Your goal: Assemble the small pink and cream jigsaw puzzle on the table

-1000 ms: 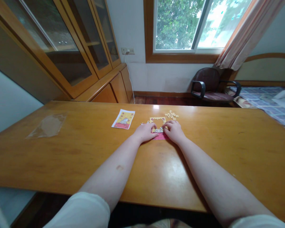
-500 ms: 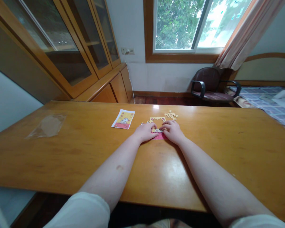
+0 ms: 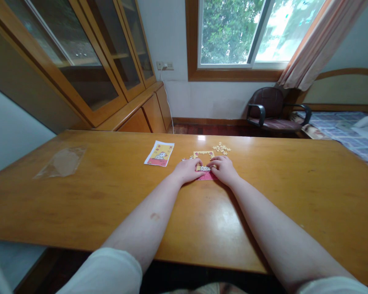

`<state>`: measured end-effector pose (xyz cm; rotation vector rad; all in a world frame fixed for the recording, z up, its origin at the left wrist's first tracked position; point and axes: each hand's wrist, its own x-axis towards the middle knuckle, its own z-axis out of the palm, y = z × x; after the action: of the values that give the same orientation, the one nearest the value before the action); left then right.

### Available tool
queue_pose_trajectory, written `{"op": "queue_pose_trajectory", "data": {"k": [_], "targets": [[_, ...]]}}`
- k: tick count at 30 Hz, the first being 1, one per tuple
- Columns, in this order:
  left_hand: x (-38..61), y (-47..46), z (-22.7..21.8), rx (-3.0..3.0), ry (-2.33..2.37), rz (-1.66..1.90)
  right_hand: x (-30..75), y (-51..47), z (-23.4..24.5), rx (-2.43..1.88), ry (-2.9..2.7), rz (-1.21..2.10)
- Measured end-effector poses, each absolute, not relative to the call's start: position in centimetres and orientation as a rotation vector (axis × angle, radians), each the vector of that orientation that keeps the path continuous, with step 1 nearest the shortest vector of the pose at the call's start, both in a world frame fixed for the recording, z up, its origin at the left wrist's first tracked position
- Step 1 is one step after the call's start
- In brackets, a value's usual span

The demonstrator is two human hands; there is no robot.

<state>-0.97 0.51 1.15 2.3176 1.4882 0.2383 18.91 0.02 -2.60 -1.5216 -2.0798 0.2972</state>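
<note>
A partly assembled jigsaw puzzle (image 3: 207,176) lies flat on the table, with a pink lower part, a white animal figure in the middle and a yellow top border around a gap. My left hand (image 3: 187,170) is bent around its left edge, thumb on the pink part and fingertips by the gap. My right hand (image 3: 223,168) holds the right side, its fingers curled in over the white figure. Whether a loose piece lies under the right fingertips is hidden. Loose yellow puzzle pieces (image 3: 221,148) are heaped just beyond the right hand. A few more pieces (image 3: 185,159) lie behind the left hand.
A printed reference picture (image 3: 160,154) of the same design lies left of the puzzle. Farther left is a clear plastic bag (image 3: 62,162). The wooden table (image 3: 116,196) reaches toward a glass-doored cabinet (image 3: 110,53). Beyond it stands an office chair (image 3: 268,108).
</note>
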Motion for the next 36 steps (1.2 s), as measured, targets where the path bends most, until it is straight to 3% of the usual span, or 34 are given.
{"op": "queue_pose_trajectory", "data": {"k": [36], "targets": [[-0.85,0.43,1.35,2.319,1.485,0.233,19.14,0.33,-2.86,-1.562,-2.071,0.282]]}}
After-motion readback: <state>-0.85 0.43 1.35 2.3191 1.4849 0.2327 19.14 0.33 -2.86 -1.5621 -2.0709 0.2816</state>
